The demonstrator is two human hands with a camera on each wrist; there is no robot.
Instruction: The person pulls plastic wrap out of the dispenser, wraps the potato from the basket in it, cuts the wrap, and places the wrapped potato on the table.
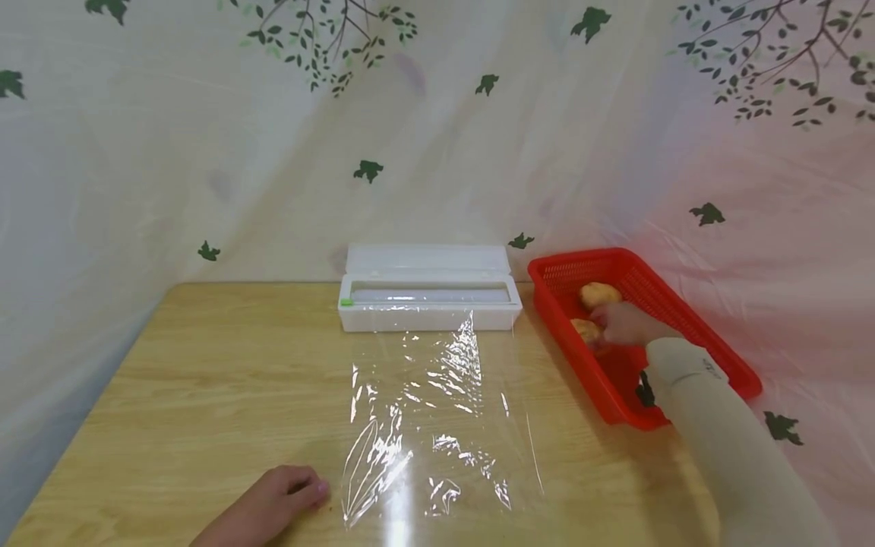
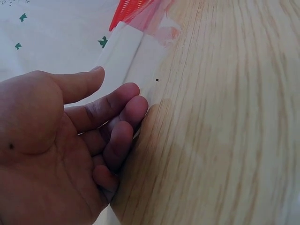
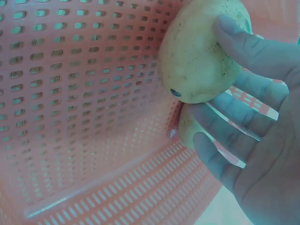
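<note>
Fingers of the right hand point(image 3: 262, 140) are curling round the nearer potato point(image 3: 201, 51), thumb over its top, down inside the red basket point(image 1: 690, 319) at the table's right edge; a second potato point(image 1: 600, 294) is lying just behind it. Over on the near left, the left hand point(image 1: 270, 505) is resting loose and empty on the wooden table point(image 1: 171, 365), fingertips touching the corner of the cling film sheet point(image 1: 437, 425), which is stretching lengthwise toward the dispenser point(image 1: 429, 289), well left of the basket

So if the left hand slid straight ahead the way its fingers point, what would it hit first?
Most likely the near left edge of the cling film sheet; the left hand lies on the table just beside it, fingertips toward the film.
</note>
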